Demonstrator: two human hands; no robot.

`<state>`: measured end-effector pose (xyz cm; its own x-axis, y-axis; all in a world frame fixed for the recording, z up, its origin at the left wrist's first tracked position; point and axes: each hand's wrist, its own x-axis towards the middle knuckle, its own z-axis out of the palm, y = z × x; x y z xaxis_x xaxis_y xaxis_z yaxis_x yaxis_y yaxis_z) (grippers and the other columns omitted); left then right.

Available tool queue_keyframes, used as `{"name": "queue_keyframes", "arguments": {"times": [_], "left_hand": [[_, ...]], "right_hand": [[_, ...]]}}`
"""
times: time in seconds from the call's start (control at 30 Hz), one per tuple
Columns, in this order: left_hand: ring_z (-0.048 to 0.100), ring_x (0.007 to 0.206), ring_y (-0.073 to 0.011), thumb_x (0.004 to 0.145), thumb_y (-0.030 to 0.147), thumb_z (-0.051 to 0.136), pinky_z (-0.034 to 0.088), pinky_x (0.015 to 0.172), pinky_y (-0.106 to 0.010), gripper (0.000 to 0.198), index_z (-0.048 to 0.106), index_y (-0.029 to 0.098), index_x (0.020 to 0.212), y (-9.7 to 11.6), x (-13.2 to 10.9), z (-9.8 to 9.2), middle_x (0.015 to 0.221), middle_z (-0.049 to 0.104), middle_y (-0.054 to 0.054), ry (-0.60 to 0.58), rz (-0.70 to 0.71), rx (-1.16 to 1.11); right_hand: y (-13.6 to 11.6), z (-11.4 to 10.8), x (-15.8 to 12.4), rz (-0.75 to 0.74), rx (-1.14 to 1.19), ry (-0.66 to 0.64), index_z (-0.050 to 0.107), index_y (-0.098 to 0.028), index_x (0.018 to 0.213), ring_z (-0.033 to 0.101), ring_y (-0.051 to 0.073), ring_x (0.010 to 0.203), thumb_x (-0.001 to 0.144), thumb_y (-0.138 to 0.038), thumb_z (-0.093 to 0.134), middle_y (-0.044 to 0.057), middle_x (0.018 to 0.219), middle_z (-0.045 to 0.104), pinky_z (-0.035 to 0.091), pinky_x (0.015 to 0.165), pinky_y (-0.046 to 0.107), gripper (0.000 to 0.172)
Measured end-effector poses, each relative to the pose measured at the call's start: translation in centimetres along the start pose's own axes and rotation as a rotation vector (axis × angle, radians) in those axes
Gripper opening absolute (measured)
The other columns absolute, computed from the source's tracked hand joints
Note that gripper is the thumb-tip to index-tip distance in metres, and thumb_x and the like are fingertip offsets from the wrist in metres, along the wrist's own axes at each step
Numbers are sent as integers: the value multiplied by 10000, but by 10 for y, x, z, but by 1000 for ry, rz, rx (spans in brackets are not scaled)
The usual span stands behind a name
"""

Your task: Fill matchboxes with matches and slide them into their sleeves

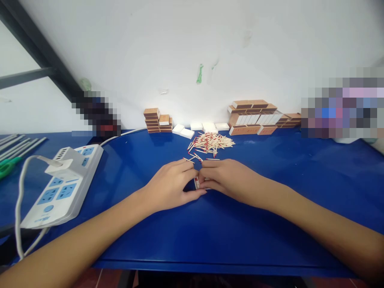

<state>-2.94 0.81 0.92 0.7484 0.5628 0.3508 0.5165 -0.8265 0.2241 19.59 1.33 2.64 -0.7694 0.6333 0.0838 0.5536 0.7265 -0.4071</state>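
Observation:
Both hands meet at the middle of the blue table [270,168]. My left hand [172,186] and my right hand [223,178] have their fingers curled around a small matchbox tray [197,183] with red-tipped matches in it, mostly hidden between the fingers. Just beyond the hands lies a loose pile of red-tipped matches [210,143]. A few stray matches lie between the pile and my fingers.
Stacks of brown matchboxes [156,119] and a larger stack [255,116] stand against the white wall, with white inner trays [192,129] between them. A white power strip [64,180] with a cable lies at left. Green-handled scissors [7,167] and metal rods lie far left.

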Motion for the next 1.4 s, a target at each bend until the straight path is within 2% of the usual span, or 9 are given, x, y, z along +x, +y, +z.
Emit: {"name": "queue_keyframes", "arguments": {"times": [0.23, 0.37, 0.5, 0.63, 0.83, 0.9, 1.03, 1.23, 1.4], "left_hand": [[630, 826, -208, 964, 391, 721, 516, 746, -344, 229, 684, 168, 932, -1, 0, 0, 870, 662, -32, 2, 0, -9], [626, 833, -216, 957, 410, 727, 516, 753, -353, 248, 697, 166, 921, -2, -1, 0, 860, 666, -40, 2, -39, -27], [631, 838, -214, 945, 409, 740, 524, 785, -365, 241, 703, 172, 957, -5, -3, 1, 872, 685, -39, 34, -74, -83], [618, 831, -212, 958, 423, 724, 514, 758, -358, 254, 690, 173, 927, -6, -3, 1, 861, 674, -38, 42, -75, -71], [625, 825, -214, 964, 441, 711, 514, 756, -358, 274, 674, 175, 909, -8, -4, -1, 862, 679, -43, 37, -92, -27], [633, 831, -213, 954, 429, 730, 512, 761, -354, 255, 693, 177, 964, -8, -4, -1, 886, 696, -42, 44, -97, -30], [633, 847, -218, 945, 429, 747, 507, 768, -359, 279, 722, 182, 1073, -9, -5, -3, 921, 706, -46, 52, -97, -33], [622, 820, -203, 958, 436, 727, 496, 744, -346, 265, 720, 188, 1053, -7, -5, -5, 898, 707, -37, 74, -127, -32], [610, 791, -190, 964, 433, 723, 495, 735, -344, 257, 720, 185, 1032, -9, -5, -4, 874, 699, -26, 152, -131, 6]], "right_hand": [[-2, 0, 2, 11, -97, -62, 669, -184, 889, 666, 178, 753, 1055, -241, 585, 53, 942, 705, 435, 661, 295, 194], [-3, 0, -2, 43, -81, 4, 619, -185, 921, 632, 167, 706, 1076, -288, 546, 58, 947, 678, 418, 627, 291, 200], [-3, 0, -4, 90, 70, 110, 597, -198, 985, 619, 161, 731, 1080, -297, 522, 54, 968, 684, 425, 650, 285, 156], [-3, 0, -4, 122, 234, 87, 623, -208, 967, 614, 151, 735, 1053, -330, 582, 15, 866, 691, 428, 674, 273, 155], [1, -1, -6, -9, 235, 187, 696, -220, 1151, 642, 161, 856, 1066, -255, 521, 59, 1050, 725, 463, 728, 287, 198], [3, -2, -7, -4, 222, 233, 709, -224, 1164, 634, 156, 832, 1056, -238, 523, 53, 1016, 723, 467, 717, 284, 216], [3, -7, -7, 93, 337, 276, 715, -218, 1051, 583, 128, 700, 1029, -281, 575, 11, 874, 701, 458, 633, 255, 155], [1, -3, -4, 213, 512, 338, 730, -204, 952, 578, 134, 688, 976, -387, 673, 14, 819, 697, 449, 601, 257, 193], [9, 3, -4, 198, 396, 352, 751, -218, 931, 522, 130, 687, 963, -369, 695, 29, 911, 680, 433, 630, 276, 164]]}}
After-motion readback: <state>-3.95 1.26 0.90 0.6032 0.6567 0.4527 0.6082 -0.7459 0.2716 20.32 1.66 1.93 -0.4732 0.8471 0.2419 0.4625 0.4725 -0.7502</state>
